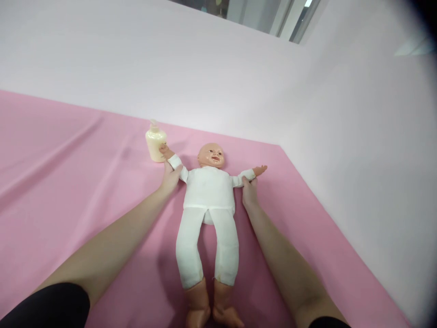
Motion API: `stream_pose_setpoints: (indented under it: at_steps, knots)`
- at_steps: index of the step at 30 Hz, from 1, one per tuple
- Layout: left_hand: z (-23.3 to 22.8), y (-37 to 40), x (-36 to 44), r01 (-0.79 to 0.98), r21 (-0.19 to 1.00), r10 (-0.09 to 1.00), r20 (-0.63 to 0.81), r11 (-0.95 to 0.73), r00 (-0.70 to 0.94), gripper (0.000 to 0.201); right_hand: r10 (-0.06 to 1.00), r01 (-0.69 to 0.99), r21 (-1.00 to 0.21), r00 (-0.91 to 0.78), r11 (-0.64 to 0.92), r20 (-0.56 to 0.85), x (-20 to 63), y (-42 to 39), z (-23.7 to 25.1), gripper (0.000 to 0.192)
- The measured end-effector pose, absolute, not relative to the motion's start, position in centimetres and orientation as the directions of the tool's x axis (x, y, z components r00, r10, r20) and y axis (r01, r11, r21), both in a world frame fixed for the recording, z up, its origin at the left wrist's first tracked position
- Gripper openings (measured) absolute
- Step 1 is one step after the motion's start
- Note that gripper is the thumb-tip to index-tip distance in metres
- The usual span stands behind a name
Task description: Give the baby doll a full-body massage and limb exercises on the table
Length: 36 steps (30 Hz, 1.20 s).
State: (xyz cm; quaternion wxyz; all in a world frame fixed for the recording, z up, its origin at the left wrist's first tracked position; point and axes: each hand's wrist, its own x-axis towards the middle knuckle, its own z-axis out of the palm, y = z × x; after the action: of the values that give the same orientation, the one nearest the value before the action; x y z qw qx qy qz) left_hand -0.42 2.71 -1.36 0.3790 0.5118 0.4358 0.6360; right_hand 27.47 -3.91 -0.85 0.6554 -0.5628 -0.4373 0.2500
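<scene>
Looks bright and evenly lit. Casts soft shadows on the creased pink sheet (51,182) beside the bald, white-clothed plastic doll (209,189), with small glints on its head (210,155). Catches a pale reflection on the smooth white right-hand wall (358,114). Darkens to black in the upper right corner.

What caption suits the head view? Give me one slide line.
Left hand and right hand hold the arms of a doll lying on a pink sheet near a pump bottle.
</scene>
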Motion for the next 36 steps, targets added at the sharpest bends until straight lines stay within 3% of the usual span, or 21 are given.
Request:
stream_pose_setpoints:
  at_steps: [4, 10, 18, 36]
  knots:
    - [-1.0, 2.6, -0.3, -0.079, 0.952, 0.939, 0.275, -0.296, -0.208, 0.044, 0.821, 0.151, -0.961, 0.499, 0.233, 0.278, 27.2, -4.1, -0.4, 0.075]
    - [-0.3, 1.8, -0.2, 0.015, 0.940, 0.930, 0.339, -0.341, -0.142, 0.064, 0.813, 0.191, -0.947, 0.487, 0.258, 0.320, 26.8, -4.4, -0.1, 0.081]
    - [-1.2, 2.3, -0.5, 0.024, 0.929, 0.921, 0.370, -0.370, -0.121, 0.071, 0.808, 0.296, -0.910, 0.434, 0.291, 0.399, 27.5, -4.0, -1.1, 0.077]
    - [-2.0, 2.6, -0.7, 0.054, 0.914, 0.912, 0.405, -0.402, -0.070, 0.075, 0.813, 0.312, -0.907, 0.424, 0.283, 0.399, 26.9, -4.6, 0.1, 0.073]
